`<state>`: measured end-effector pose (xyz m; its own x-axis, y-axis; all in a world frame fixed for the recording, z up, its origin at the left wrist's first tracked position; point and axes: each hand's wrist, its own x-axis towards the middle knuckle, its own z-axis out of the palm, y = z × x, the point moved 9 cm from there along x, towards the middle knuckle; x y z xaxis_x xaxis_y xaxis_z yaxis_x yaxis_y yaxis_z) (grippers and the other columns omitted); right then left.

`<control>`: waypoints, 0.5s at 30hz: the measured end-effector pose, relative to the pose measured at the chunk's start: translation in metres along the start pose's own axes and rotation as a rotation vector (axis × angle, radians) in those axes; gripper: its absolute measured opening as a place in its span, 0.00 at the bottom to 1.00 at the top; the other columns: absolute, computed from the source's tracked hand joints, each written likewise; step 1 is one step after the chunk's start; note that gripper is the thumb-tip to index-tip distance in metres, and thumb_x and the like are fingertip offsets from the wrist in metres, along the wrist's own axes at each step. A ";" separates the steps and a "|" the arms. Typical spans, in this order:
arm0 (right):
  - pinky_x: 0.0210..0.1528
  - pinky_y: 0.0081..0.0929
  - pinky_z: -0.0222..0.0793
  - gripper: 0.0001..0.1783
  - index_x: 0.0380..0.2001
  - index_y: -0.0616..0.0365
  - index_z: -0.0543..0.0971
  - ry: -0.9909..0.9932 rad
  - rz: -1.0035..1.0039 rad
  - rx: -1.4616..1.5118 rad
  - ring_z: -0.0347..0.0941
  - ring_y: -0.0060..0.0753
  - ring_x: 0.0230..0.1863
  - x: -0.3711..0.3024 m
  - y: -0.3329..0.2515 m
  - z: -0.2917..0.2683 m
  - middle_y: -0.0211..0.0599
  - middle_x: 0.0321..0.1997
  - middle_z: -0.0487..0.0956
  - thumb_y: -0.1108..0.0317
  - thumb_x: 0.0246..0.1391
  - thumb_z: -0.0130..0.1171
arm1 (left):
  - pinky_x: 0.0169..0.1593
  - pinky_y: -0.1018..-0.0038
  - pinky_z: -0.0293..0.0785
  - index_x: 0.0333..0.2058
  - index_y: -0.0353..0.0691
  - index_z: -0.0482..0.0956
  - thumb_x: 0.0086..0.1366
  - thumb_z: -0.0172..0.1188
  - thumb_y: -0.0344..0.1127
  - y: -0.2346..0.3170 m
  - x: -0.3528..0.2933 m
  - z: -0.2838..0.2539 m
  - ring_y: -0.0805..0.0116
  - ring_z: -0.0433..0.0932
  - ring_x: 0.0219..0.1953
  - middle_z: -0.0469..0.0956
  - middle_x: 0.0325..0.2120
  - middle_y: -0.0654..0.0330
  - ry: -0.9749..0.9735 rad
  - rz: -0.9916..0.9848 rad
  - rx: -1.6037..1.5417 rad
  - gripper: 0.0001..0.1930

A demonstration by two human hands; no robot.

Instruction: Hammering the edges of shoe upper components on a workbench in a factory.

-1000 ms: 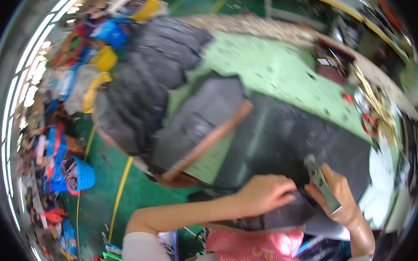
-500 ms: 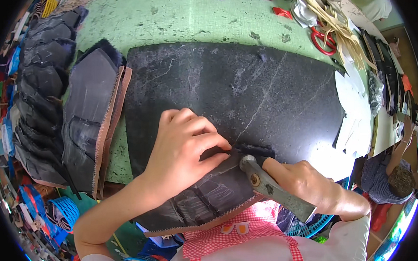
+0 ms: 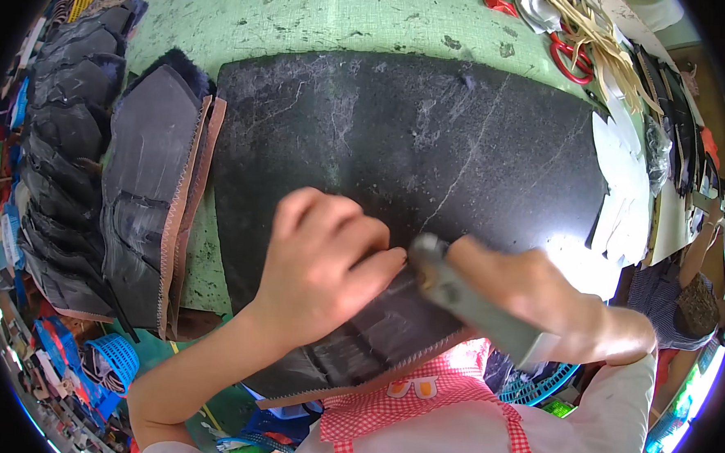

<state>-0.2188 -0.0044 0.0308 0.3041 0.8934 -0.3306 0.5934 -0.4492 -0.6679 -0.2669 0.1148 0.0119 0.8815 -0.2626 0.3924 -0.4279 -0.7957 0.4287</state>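
A dark leather panel (image 3: pixel 394 333) with a zigzag-stitched brown edge lies along the near side of a black work board (image 3: pixel 351 136), its stitched edge toward my apron. My left hand (image 3: pixel 323 269) rests on its far edge, fingers curled and thumb pressed in against the forefinger, pinching that edge; what lies under the fingertips is hidden. Just to the right, my right hand (image 3: pixel 527 292) grips a metal hammer (image 3: pixel 481 306), blurred by motion. Its rounded face is close to my left fingertips, above the panel's far edge. The handle is hidden by the hand.
Fur-lined dark panels (image 3: pixel 148 174) lie left of the board, beside a long overlapping stack (image 3: pixel 63 153). White sheets (image 3: pixel 618 191) cover the board's right edge. Red-handled scissors (image 3: pixel 572 61) and pale strips (image 3: pixel 609 55) lie at far right. Another person (image 3: pixel 674 300) sits at right.
The hammer has lifted slightly and shifted left toward my left fingertips, now blurred. My left hand stays at the panel edge, its fingers curled tighter. The view has shifted slightly.
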 end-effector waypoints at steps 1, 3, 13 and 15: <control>0.25 0.43 0.76 0.17 0.48 0.66 0.68 0.056 -0.026 -0.097 0.82 0.51 0.26 -0.001 -0.005 0.007 0.45 0.23 0.78 0.74 0.56 0.58 | 0.51 0.59 0.66 0.32 0.50 0.86 0.44 0.75 0.34 0.000 -0.001 -0.004 0.64 0.74 0.42 0.80 0.33 0.71 -0.001 0.003 -0.005 0.13; 0.23 0.40 0.76 0.17 0.48 0.66 0.68 0.027 -0.055 -0.038 0.82 0.46 0.24 0.001 0.001 0.001 0.43 0.21 0.78 0.71 0.59 0.58 | 0.51 0.59 0.65 0.30 0.50 0.86 0.44 0.75 0.33 -0.020 -0.004 -0.002 0.64 0.74 0.41 0.80 0.33 0.71 -0.055 -0.215 -0.133 0.12; 0.21 0.39 0.76 0.15 0.43 0.62 0.68 0.059 -0.013 0.068 0.83 0.45 0.25 0.011 0.003 -0.001 0.44 0.22 0.79 0.70 0.58 0.61 | 0.50 0.58 0.65 0.26 0.48 0.82 0.42 0.73 0.33 -0.011 -0.021 -0.007 0.61 0.74 0.41 0.79 0.34 0.68 0.010 -0.207 -0.066 0.11; 0.22 0.41 0.76 0.15 0.43 0.62 0.68 0.094 -0.100 -0.095 0.83 0.48 0.24 0.013 -0.003 -0.004 0.44 0.23 0.80 0.70 0.58 0.61 | 0.51 0.57 0.64 0.29 0.51 0.85 0.42 0.74 0.34 0.009 -0.022 0.000 0.62 0.73 0.42 0.79 0.35 0.71 -0.023 -0.088 0.054 0.12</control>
<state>-0.2134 0.0085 0.0310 0.3062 0.9309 -0.1990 0.6902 -0.3611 -0.6271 -0.2905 0.1138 0.0072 0.9199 -0.2019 0.3363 -0.3374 -0.8446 0.4157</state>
